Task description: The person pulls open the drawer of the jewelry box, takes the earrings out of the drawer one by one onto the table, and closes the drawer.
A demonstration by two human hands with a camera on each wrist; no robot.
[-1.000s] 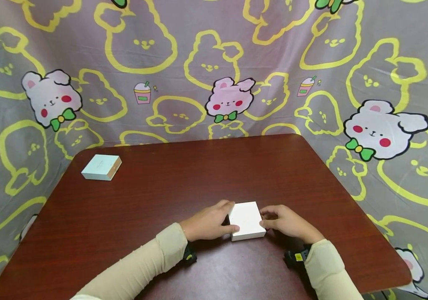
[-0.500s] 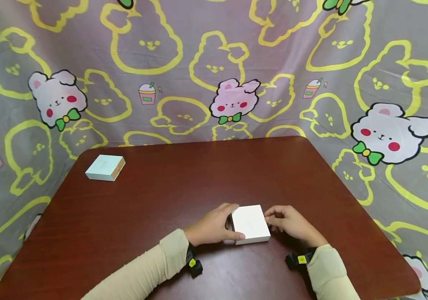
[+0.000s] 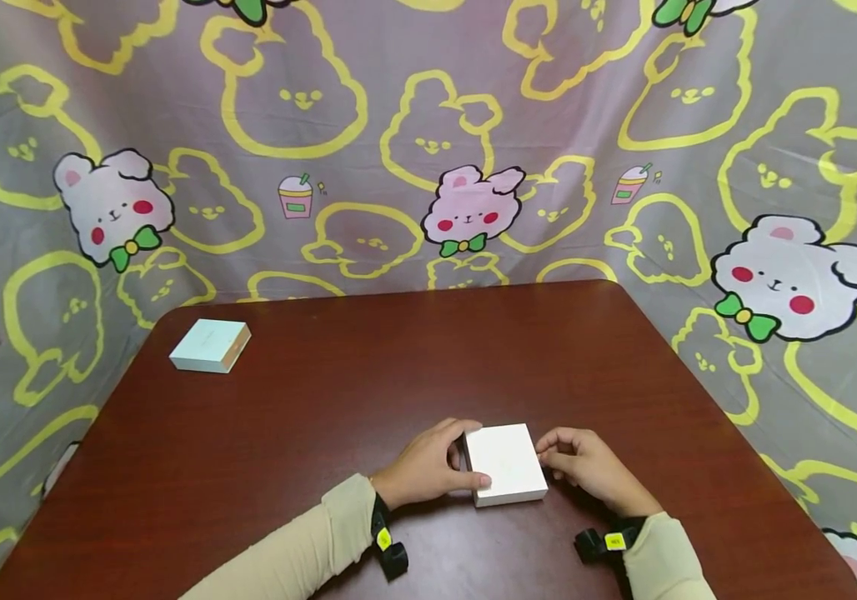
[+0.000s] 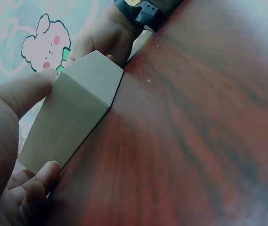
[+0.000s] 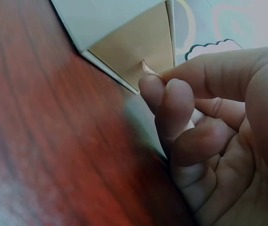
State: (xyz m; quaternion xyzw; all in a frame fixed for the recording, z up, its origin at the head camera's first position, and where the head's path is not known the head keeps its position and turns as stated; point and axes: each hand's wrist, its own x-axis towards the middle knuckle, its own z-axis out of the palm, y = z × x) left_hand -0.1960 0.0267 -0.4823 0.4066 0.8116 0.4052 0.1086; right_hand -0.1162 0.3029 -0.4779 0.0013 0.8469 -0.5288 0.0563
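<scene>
White card-like material is noted on the square box (image 3: 505,467), which is found on the near part of the table (image 3: 368,375), right of the middle in the head view. Its left end is gripped by the left hand (image 3: 428,468): the thumb is laid on the top near the front edge, and the far left corner is held by the fingers. At the opposite end, a tan end panel (image 5: 136,44) is seen framed by the white walls of the box. From this panel a small ribbon tab (image 5: 148,68) is seen to project, and it is pinched between the thumb and forefinger of the right hand (image 3: 593,471); the remaining fingers of that hand are curled in beside them.

Near the far left corner of the table, well apart from both hands, a pale mint box (image 3: 211,344) is observed, its tan end turned to the right. The tabletop is finished in dark red-brown wood grain. Both forearms are covered by cream sleeves (image 3: 286,550), and a black wrist device (image 3: 391,554) is worn at each wrist. Behind the table a grey curtain (image 3: 357,83) is hung, printed with yellow outlined figures, white rabbit-like heads with green bows, and pink cups.
</scene>
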